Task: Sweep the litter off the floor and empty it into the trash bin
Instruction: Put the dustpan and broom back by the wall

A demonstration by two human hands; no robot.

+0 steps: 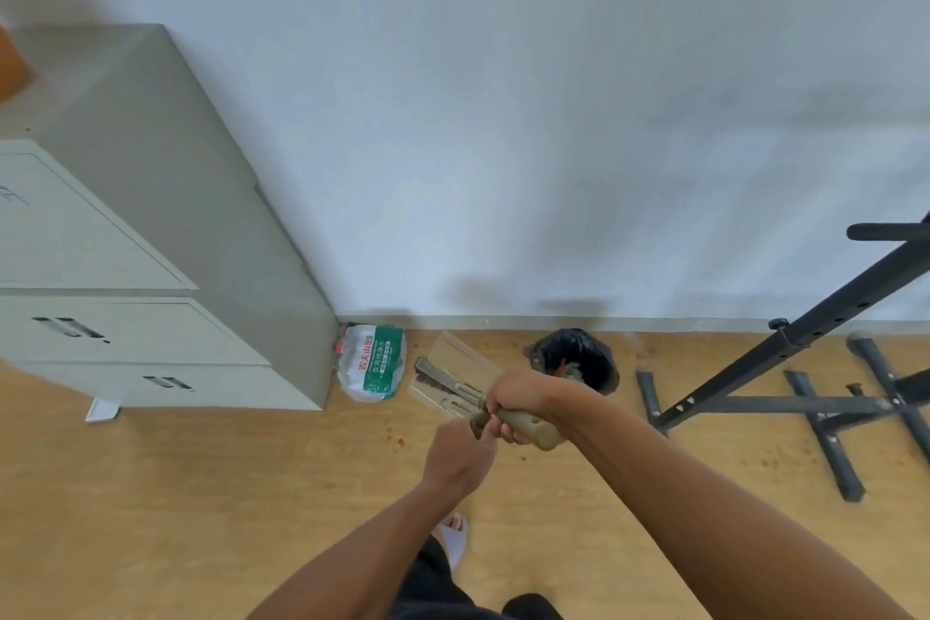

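light: soft, even, daylight-like, source out of view | shadows: faint smudges on the wall (553, 116), darker ones just above the skirting | glare: none | blur: whole frame slightly soft, top-left corner smeared | distortion: wide-angle bowing of the cabinet (151, 217) and black stand (805, 332) at the edges

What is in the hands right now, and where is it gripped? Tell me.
The right hand is closed around the tan handle of the brush and dustpan set. The left hand grips the same handle just below it.
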